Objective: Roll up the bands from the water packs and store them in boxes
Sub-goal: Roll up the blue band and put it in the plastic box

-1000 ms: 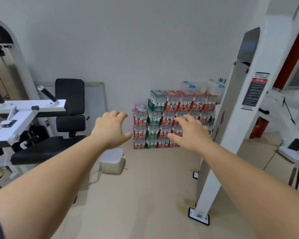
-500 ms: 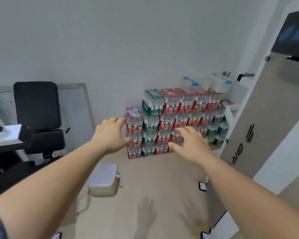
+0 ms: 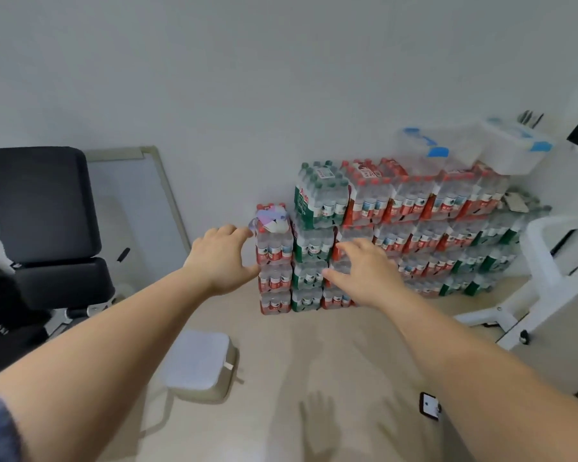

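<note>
The beige floor (image 3: 281, 361) carries a stack of packs (image 3: 381, 248), red and green, standing against the wall. Left of the stack and nearer the camera sits a small white bin (image 3: 199, 365) with its lid on. Farther left stand a black padded bench (image 3: 44, 228) and a board (image 3: 141, 201) leaning on the wall. Right of the stack stands a white frame (image 3: 548, 261); a small black-edged plate (image 3: 429, 405) lies in front.
</note>
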{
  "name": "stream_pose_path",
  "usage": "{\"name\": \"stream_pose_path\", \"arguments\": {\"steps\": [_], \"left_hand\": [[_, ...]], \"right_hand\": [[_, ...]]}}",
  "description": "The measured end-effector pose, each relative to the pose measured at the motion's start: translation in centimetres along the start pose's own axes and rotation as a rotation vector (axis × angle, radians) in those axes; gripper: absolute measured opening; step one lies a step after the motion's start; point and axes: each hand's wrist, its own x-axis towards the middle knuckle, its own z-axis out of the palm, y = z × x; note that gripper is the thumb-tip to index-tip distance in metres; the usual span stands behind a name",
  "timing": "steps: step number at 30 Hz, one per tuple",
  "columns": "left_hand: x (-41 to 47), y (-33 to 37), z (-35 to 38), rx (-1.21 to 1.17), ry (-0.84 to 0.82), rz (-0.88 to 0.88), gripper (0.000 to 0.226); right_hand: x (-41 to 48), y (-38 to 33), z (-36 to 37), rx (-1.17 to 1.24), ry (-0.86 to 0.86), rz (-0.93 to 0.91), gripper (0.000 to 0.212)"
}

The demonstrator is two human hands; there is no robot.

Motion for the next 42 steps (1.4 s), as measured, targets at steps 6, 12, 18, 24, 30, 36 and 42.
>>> {"name": "stream_pose_path", "arguments": {"steps": [6,12,18,24,30,36,42], "left_hand": [[11.2,-1.3,3.3,-0.041,-0.055,-0.034,0.068],[22.1,-5.7,9.3,-0.096,-0.156,-0.022,0.072],[33.1,-11.3,12.1,-0.184,-0.256,-0.097,0.069],[41.9,-13.0,14.5,-0.223,-0.298,-0.113,0.069],[48.4,-14.0,18.8,-0.228,-0.431,-0.185,0.072],[54.7,-15.1,21.6,-0.166,-0.522,-0.266,0.069],[60.9,-16.0,26.4,-0.187,-0.617,-0.219,0.067]], "right_hand": [[11.1,1.3,2.0,-0.006,-0.067,-0.025,0.074],[23.2,0.9,5.1,-0.01,-0.166,-0.027,0.073],[34.1,-0.5,6.8,0.115,-0.235,0.086,0.072],[44.0,-1.6,9.2,0.18,-0.309,0.098,0.07],[54.8,-1.3,13.7,0.249,-0.496,0.077,0.074],[63.7,0.0,17.2,0.319,-0.7,0.091,0.092],[68.7,1.4,21.6,0.243,-0.832,0.152,0.074]]}}
